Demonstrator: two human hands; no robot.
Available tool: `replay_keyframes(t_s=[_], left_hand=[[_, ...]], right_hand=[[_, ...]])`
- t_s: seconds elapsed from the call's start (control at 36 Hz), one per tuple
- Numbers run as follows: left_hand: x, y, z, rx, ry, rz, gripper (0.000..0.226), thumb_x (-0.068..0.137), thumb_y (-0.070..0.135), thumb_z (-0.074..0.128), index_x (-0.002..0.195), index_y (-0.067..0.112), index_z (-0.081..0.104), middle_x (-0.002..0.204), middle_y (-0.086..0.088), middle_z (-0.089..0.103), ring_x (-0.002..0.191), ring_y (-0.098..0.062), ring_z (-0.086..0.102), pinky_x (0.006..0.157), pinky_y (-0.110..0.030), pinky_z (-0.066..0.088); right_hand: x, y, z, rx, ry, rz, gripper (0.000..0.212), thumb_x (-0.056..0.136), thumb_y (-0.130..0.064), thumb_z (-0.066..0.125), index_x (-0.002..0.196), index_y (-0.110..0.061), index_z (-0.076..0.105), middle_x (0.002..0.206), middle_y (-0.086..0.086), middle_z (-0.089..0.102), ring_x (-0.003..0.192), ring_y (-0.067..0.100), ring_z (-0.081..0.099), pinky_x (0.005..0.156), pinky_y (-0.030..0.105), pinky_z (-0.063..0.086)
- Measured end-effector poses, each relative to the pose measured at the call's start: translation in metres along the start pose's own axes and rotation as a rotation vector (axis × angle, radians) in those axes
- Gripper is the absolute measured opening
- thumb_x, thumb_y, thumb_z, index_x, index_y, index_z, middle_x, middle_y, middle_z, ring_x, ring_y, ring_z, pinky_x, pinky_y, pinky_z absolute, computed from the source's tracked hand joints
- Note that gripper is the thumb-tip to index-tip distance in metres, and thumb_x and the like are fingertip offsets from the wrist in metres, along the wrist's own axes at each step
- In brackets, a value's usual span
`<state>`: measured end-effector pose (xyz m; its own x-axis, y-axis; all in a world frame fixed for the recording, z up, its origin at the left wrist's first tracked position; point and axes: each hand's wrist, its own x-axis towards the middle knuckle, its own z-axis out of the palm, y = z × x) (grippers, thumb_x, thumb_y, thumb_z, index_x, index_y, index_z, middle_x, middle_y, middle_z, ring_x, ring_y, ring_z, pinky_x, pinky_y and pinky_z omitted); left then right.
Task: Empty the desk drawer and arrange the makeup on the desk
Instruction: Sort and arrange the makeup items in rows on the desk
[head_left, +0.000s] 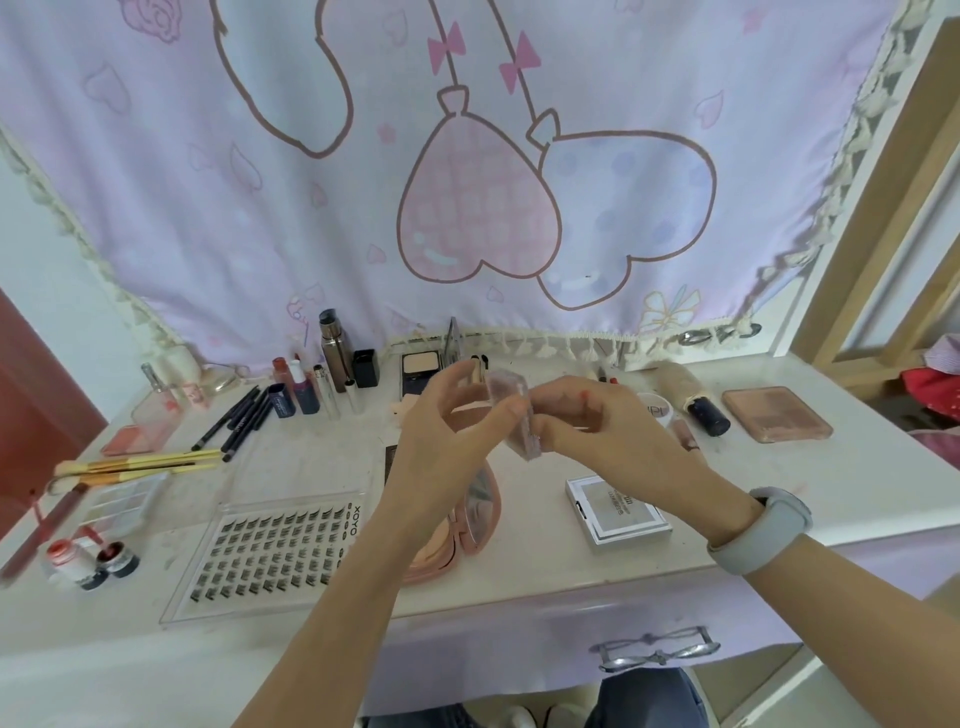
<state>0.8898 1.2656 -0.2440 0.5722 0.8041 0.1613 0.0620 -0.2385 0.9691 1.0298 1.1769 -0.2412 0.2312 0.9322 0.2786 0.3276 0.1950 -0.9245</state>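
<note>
Makeup already covers the desk (857, 467) edge to edge and the drawer (623, 631) looks closed — seemingly a late stage — while both hands (441, 441) (597, 426) pinch a clear case (514, 415) in their fingers above the desk's middle.

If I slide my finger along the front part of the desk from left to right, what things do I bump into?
Little red pots → clear tray of false lashes → pink compact → white-framed compact. The two hands hold a small clear case up in the air, so it has no place in the row.
</note>
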Motion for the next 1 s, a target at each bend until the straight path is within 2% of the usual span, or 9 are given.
replay_keyframes(t_s=[0.14, 0.25, 0.42, 0.53, 0.58, 0.67, 0.75, 0.81, 1.0], left_hand=[[-0.002, 0.001, -0.003, 0.006, -0.133, 0.076, 0.049, 0.073, 0.038, 0.071, 0.120, 0.028, 0.059, 0.116, 0.016, 0.064, 0.106, 0.003, 0.058, 0.084, -0.015, 0.048], [-0.002, 0.000, -0.004, 0.039, -0.197, 0.101, 0.057, 0.071, 0.034, 0.076, 0.123, 0.036, 0.054, 0.124, 0.019, 0.058, 0.110, 0.002, 0.058, 0.090, -0.015, 0.048], [0.000, 0.000, -0.006, 0.046, -0.150, 0.156, 0.042, 0.079, 0.025, 0.073, 0.112, 0.044, 0.056, 0.132, 0.016, 0.052, 0.118, -0.003, 0.052, 0.097, -0.024, 0.046], [0.001, 0.000, -0.006, -0.064, -0.056, 0.137, 0.042, 0.072, 0.028, 0.067, 0.113, 0.027, 0.060, 0.115, 0.007, 0.062, 0.097, 0.004, 0.061, 0.076, -0.010, 0.048], [0.002, -0.002, -0.006, -0.081, -0.022, 0.146, 0.038, 0.077, 0.021, 0.069, 0.114, 0.022, 0.060, 0.112, 0.005, 0.062, 0.093, 0.005, 0.061, 0.072, -0.007, 0.046], [0.004, -0.004, -0.004, -0.062, 0.016, 0.149, 0.032, 0.083, 0.012, 0.066, 0.114, 0.020, 0.060, 0.112, 0.005, 0.062, 0.092, 0.006, 0.061, 0.071, -0.006, 0.046], [0.005, -0.003, -0.002, -0.058, 0.053, 0.138, 0.035, 0.078, 0.021, 0.071, 0.111, 0.027, 0.060, 0.104, 0.016, 0.064, 0.091, 0.010, 0.061, 0.069, -0.005, 0.045], [0.006, -0.002, -0.002, -0.052, 0.069, 0.125, 0.040, 0.072, 0.029, 0.071, 0.111, 0.031, 0.059, 0.097, 0.023, 0.065, 0.091, 0.010, 0.061, 0.069, -0.005, 0.046], [0.011, -0.004, 0.001, 0.028, 0.073, 0.130, 0.039, 0.077, 0.023, 0.073, 0.115, 0.023, 0.063, 0.105, 0.012, 0.066, 0.097, 0.002, 0.062, 0.079, -0.010, 0.049]], right_hand=[[0.000, 0.001, -0.001, 0.282, 0.018, 0.030, 0.034, 0.088, -0.007, 0.058, 0.117, -0.024, 0.054, 0.093, 0.006, 0.074, 0.090, 0.023, 0.070, 0.084, 0.034, 0.056], [0.000, 0.002, -0.005, 0.401, 0.025, 0.018, 0.049, 0.091, 0.001, 0.051, 0.131, -0.024, 0.042, 0.090, 0.010, 0.073, 0.091, 0.026, 0.069, 0.080, 0.033, 0.056], [0.001, 0.003, -0.008, 0.291, 0.123, 0.003, 0.027, 0.087, -0.003, 0.056, 0.112, -0.013, 0.058, 0.090, 0.011, 0.071, 0.087, 0.022, 0.068, 0.076, 0.032, 0.057], [0.000, 0.007, -0.006, 0.018, 0.194, -0.009, 0.016, 0.084, -0.012, 0.065, 0.094, -0.024, 0.064, 0.085, 0.000, 0.068, 0.079, 0.015, 0.065, 0.078, 0.031, 0.054], [-0.001, 0.008, -0.005, -0.133, 0.166, -0.034, 0.013, 0.083, -0.016, 0.068, 0.086, -0.028, 0.066, 0.087, -0.005, 0.064, 0.078, 0.007, 0.063, 0.076, 0.021, 0.051], [-0.001, 0.007, -0.002, -0.246, 0.102, -0.076, 0.012, 0.083, -0.015, 0.067, 0.087, -0.027, 0.067, 0.097, -0.006, 0.058, 0.081, 0.001, 0.061, 0.076, 0.013, 0.049], [0.001, 0.003, -0.004, -0.342, 0.085, -0.091, 0.011, 0.085, -0.015, 0.064, 0.090, -0.023, 0.070, 0.095, -0.010, 0.064, 0.084, 0.002, 0.062, 0.082, 0.014, 0.049], [0.002, 0.000, -0.005, -0.342, 0.062, -0.066, 0.014, 0.085, -0.014, 0.064, 0.086, -0.026, 0.070, 0.089, -0.016, 0.066, 0.082, -0.003, 0.063, 0.079, 0.007, 0.046], [0.003, -0.002, -0.002, -0.343, 0.038, -0.047, 0.018, 0.083, -0.020, 0.059, 0.088, -0.034, 0.068, 0.079, -0.030, 0.065, 0.079, -0.006, 0.064, 0.074, 0.003, 0.045]])
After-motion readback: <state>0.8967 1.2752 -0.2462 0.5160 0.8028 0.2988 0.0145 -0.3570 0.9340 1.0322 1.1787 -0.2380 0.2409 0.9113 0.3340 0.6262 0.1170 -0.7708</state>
